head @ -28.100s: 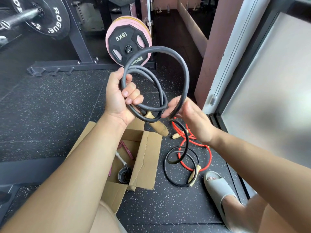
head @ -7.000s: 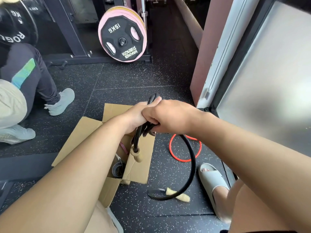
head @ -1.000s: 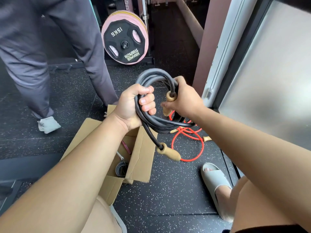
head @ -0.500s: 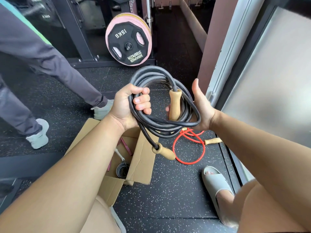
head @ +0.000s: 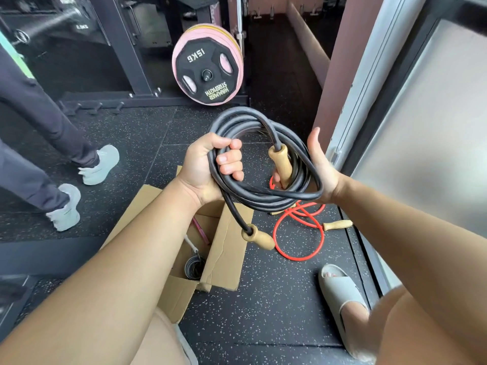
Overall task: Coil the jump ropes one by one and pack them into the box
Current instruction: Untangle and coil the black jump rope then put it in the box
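A thick black jump rope (head: 266, 198) is wound into a coil and held up above the floor. My left hand (head: 208, 167) is shut around the coil's left side. One wooden handle (head: 281, 162) stands upright inside the coil, and my right hand (head: 320, 169) holds it from behind with the palm spread against the coil's right side. The other wooden handle (head: 259, 237) dangles below. The open cardboard box (head: 224, 259) sits on the floor beneath my left forearm, with coiled ropes inside. A red jump rope (head: 297, 233) lies loose on the floor to the right of the box.
Another person's legs and grey shoes (head: 100, 164) stand at the left. A 15 kg weight plate (head: 208, 67) leans on a rack at the back. A glass door frame (head: 363, 101) borders the right side. My foot in a grey slide (head: 340, 296) rests on the floor.
My right hand has opened from a fist around the handle to a spread palm against the coil. The other person's legs have stepped further left.
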Tool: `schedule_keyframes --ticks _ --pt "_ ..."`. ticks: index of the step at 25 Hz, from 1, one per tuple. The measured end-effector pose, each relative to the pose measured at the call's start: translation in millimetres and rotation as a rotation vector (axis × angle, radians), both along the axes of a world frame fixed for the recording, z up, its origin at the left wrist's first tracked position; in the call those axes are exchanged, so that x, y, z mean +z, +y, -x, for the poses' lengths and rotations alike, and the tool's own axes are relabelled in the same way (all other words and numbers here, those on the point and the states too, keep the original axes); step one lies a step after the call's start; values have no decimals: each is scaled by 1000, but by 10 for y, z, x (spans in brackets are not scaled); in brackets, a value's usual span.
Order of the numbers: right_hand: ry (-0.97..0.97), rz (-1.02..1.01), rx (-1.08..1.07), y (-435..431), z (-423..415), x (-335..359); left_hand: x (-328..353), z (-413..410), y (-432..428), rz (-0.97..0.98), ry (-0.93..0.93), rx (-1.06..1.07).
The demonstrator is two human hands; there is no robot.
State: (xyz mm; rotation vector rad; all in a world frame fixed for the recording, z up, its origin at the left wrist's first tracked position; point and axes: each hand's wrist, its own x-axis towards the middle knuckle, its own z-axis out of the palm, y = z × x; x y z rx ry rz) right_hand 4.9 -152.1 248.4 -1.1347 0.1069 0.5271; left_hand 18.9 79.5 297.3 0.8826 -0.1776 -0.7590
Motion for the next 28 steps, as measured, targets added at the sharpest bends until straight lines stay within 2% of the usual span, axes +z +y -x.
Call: schedule_keyframes --ticks 4,7,11,14,17,21,24,26,28 --pt "-83 105 50 -36 -20 -24 18 -13 6 -15 6 9" --pt "-176 380 20 -124 -57 -95 25 -37 23 -49 23 41" --pt "-180 875 -13 -189 31 -19 23 -29 15 -86 39 56" --pt "-436 1039 -87 -249 103 11 65 -28 13 -144 47 64" --pt "-674 1321 -129 -392 93 -58 122 -62 37 -204 96 93" --pt "-779 1581 -127 -512 76 -31 128 -126 134 -332 38 156" --pt "-670 1646 -151 -559 65 -14 109 -128 171 -389 -6 195" --pt "-565 1497 -162 -487 85 -14 96 -97 154 -355 -4 209" --pt "-446 1239 -157 -356 115 -92 82 -63 120 -328 -10 229"
